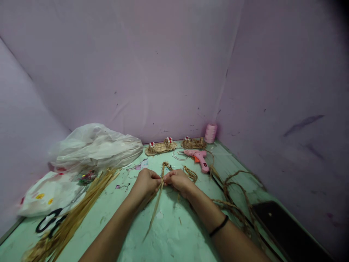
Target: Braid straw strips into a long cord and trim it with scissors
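2 hands, left and right, pinch a straw braid between fingertips above the green table.

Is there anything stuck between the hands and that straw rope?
No, nothing visible. The left hand and right hand both pinch the straw rope directly, close together above the green table.

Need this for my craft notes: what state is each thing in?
left hand: shut, pinching the straw braid
right hand: shut on the straw braid
straw braid: partly plaited, loose ends trailing
glue gun: lying on its side
pink spool: upright in the corner
plastic bag: crumpled
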`<state>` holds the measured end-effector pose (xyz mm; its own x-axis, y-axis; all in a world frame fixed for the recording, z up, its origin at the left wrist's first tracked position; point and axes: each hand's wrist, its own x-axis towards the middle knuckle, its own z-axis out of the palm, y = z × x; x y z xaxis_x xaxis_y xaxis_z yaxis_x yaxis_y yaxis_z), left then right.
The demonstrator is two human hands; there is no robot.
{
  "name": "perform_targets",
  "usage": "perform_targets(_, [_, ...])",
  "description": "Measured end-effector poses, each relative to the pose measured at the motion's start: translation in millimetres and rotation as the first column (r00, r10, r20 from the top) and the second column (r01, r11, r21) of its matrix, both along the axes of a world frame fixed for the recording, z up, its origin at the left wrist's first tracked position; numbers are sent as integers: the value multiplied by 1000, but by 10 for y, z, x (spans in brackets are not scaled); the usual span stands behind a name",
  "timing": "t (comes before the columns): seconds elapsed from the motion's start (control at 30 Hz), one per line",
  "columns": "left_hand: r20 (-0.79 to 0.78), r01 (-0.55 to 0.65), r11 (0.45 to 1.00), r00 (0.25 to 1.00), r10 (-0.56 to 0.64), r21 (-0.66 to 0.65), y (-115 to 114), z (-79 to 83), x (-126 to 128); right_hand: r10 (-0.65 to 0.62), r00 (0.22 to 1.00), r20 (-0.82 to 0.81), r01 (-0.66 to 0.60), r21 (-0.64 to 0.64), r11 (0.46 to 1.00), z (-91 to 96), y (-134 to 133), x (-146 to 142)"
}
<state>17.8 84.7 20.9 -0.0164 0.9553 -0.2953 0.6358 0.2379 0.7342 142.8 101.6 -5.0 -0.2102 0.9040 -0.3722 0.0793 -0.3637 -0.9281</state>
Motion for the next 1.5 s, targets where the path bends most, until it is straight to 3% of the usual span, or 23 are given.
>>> perform_targets(0.07, [26,-49,999,998,50,-16,-7,-16,7,1,1000,1,-1,7,1000,6,-5,0])
perform_targets(0.23, [-137,-16,987,990,38,158,-5,-5,-13,-10,1000,-5,10,0,1000,39,-24,-3])
perform_targets(0.57, [-152,1,994,988,16,111,45,-88,-22,-13,998,-67,14,21,1000,-18,-3,-11])
perform_targets(0.67, [-75,-28,1000,997,28,2,138,-66,-32,-12,998,-56,15,63,998,-70,10,-29])
perform_targets(0.73, [-31,-53,988,998,49,-143,203,-10,-35,-17,999,-39,20,81,997,-88,15,-38])
perform_targets(0.83, [84,-72,926,990,111,-371,263,78,-13,-28,999,-46,31,53,998,-75,15,-38])
perform_targets(0.9, [167,-58,901,976,143,-430,263,101,15,-35,998,-59,37,27,999,-46,7,-26])
perform_targets(1.07, [201,-50,917,970,139,-395,186,18,29,-23,997,-69,22,-10,1000,24,-21,13])
perform_targets(1.3, [104,-139,978,982,156,-158,115,-15,42,-7,996,-84,3,-49,999,72,-20,35])
perform_targets(1.5, [349,-86,966,921,170,-243,46,-60,106,42,995,-92,-46,-47,998,61,-15,46])
